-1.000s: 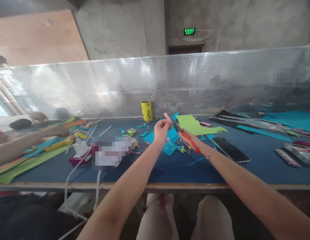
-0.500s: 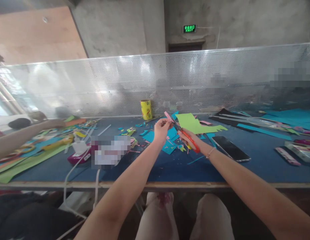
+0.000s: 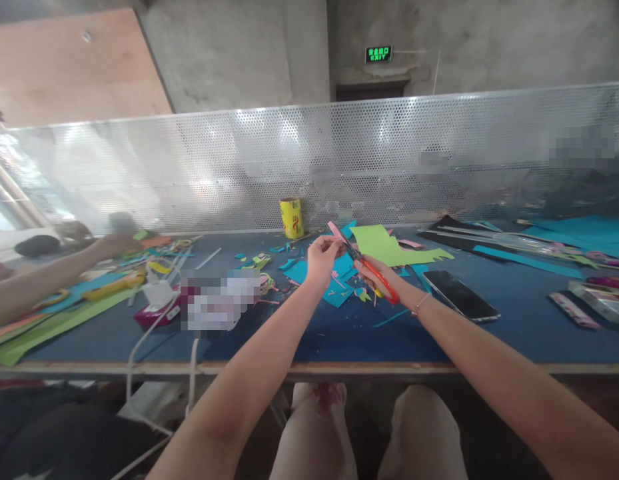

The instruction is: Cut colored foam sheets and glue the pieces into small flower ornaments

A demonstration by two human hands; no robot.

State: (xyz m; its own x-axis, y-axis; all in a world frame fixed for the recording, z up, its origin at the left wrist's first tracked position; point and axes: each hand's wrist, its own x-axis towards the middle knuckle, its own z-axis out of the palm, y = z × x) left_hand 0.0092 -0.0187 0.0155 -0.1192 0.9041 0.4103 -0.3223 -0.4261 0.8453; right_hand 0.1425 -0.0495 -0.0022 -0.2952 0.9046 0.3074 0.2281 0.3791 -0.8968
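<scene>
**Left fingers pinch a pink paper strip beside open-handled scissors over a craft table**

Through the head camera I look down on two bare forearms reaching across a dark blue tabletop [image 3: 364, 347]. The left hand [image 3: 321, 260] is closed, thumb and fingertips pinching a small pink paper strip [image 3: 334, 229] whose free end points up and away. The right hand [image 3: 370, 275] grips the red-orange handles of a pair of scissors [image 3: 384, 280], with the blades slanting up toward the strip. The two hands are near each other; from here I cannot tell whether the blades touch the paper.

Beneath and around them I see blue paper [image 3: 339, 300] strewn with small scraps. A notched lime-green sheet [image 3: 376, 247] lies just beyond the right hand, and a dark phone [image 3: 459, 295] rests near that wrist. A yellow cylinder [image 3: 291, 219] stands farther back, by a perforated metal screen [image 3: 249, 167]. At far left, I see another person's arm [image 3: 39, 280] extending over more colored paper.
</scene>
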